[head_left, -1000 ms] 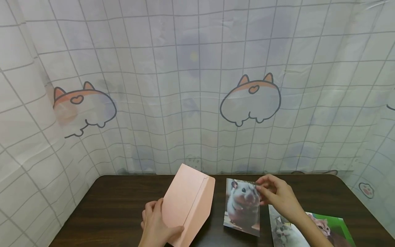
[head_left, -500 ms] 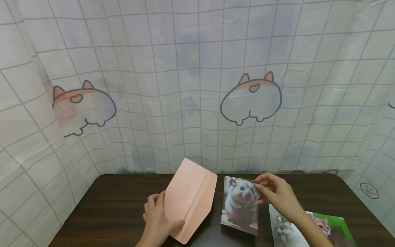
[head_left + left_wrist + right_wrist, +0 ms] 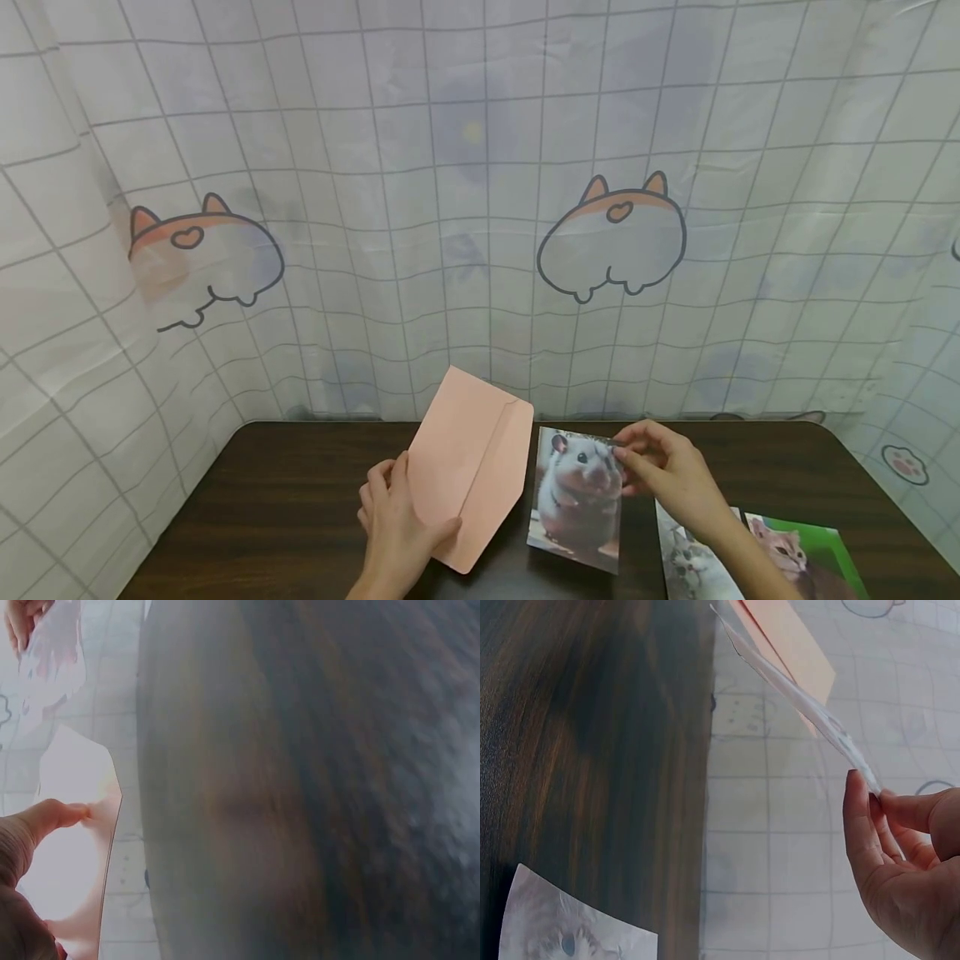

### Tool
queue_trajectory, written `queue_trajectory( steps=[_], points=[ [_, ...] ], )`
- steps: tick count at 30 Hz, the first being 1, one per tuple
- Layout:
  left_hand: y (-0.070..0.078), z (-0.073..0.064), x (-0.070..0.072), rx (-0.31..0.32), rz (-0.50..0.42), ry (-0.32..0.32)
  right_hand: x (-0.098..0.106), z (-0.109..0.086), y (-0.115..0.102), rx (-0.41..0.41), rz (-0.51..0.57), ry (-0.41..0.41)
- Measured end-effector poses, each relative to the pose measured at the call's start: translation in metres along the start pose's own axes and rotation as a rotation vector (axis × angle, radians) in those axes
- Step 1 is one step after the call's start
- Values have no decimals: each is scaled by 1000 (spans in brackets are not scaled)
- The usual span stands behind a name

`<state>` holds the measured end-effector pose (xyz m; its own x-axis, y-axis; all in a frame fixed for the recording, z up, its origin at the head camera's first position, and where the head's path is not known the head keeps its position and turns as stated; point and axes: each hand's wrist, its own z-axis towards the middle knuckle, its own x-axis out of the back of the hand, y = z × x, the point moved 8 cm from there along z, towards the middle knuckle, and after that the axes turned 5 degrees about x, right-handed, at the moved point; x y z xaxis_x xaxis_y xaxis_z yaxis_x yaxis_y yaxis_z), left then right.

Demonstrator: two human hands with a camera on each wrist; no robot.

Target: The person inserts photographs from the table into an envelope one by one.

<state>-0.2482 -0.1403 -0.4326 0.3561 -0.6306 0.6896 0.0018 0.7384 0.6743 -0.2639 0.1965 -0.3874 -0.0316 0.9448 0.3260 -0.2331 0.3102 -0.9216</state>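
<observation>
My left hand [image 3: 396, 525] grips a pale pink envelope [image 3: 457, 454] at its lower left, thumb across the front near the bottom. The envelope is tilted, its flap side unfolded toward the right. Between the thumb and fingers of my right hand [image 3: 667, 471] is the upper right edge of a hamster photo card [image 3: 577, 500], its picture facing me. The card stands just right of the envelope, a narrow gap between them in the head view. In the right wrist view the card [image 3: 802, 701] shows nearly edge-on, overlapping the envelope [image 3: 799, 645] behind it.
Two more picture cards lie on the dark wooden table [image 3: 285, 500] under my right forearm: a white cat card [image 3: 693, 558] and a cat card with a green background [image 3: 806, 558]. A white gridded curtain [image 3: 405, 208] hangs behind the table's far edge.
My left hand has raised the envelope and shifted it slightly right. The hamster card in my right hand has moved a little left, toward the envelope.
</observation>
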Motion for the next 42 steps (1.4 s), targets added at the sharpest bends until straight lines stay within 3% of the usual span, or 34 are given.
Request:
queue_trajectory(
  steps=[13, 22, 35, 42],
  points=[
    [13, -3, -7, -37, -39, 15, -7, 1, 0, -5, 76, -5],
    [20, -6, -10, -33, -88, -11, -12, 1, -2, -5, 128, 46],
    [32, -12, -10, -81, -114, 43, -16, -1, -1, -46, 111, 116],
    [35, -14, -12, -79, -111, 34, -18, -2, -2, -48, 109, 135]
  ],
)
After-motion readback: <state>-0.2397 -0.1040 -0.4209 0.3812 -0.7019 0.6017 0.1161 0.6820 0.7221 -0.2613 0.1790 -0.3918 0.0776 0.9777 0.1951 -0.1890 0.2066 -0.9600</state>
